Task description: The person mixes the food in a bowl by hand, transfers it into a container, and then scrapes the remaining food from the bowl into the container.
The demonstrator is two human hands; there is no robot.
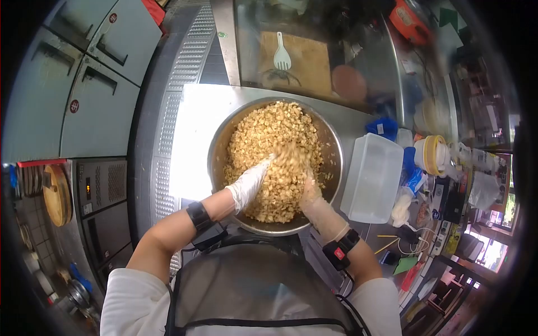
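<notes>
A large round metal bowl [334,168] is heaped with small tan diced pieces [274,129] of a food whose kind I cannot make out. My left hand [252,182], in a thin white glove, reaches into the heap from the left, its fingers stretched forward and their tips among the pieces. From the right, my right hand [311,193] is sunk in the same heap; its thin glove has bits stuck to it and its fingers are hidden. Between the two hands some pieces are blurred by motion.
The bowl stands on a metal table [193,129]. Right of it is a translucent plastic tub [375,179]. Behind lies a wooden board [314,64] with a white slotted utensil [282,56]. Grey cabinets [101,106] stand left; bags and containers crowd the right.
</notes>
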